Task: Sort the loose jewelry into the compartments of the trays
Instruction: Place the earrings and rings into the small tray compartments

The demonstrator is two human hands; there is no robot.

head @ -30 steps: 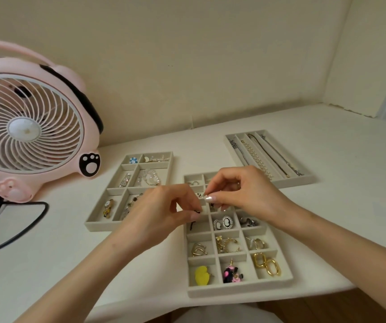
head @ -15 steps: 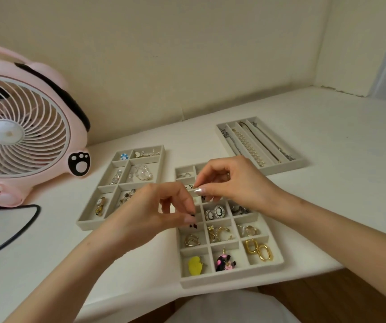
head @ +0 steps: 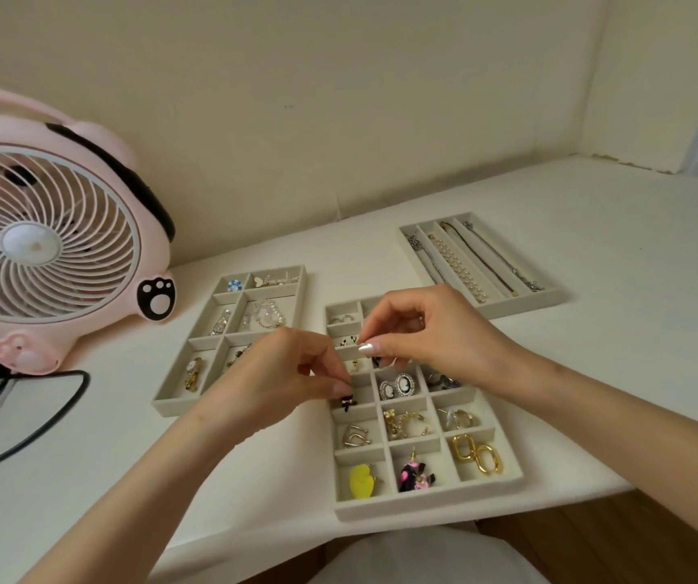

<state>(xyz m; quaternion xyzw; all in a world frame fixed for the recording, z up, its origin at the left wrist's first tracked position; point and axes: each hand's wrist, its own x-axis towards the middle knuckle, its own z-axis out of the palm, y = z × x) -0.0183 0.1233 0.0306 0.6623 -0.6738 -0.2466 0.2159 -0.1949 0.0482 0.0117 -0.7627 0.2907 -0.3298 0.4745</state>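
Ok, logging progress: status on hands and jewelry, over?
Left hand pinching small black piece at grid tray. Right hand pinched, contents unclear. No obstruction seen.

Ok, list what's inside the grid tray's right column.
Nearest first: gold link earrings, silver earrings, then a silvery piece partly under the right hand. The compartments beyond are covered by that hand.

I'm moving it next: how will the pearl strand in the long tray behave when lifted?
Probably floppy: the pearl strand is many beads in a line, so it should dangle. Its glossy round beads may slip when pinched.
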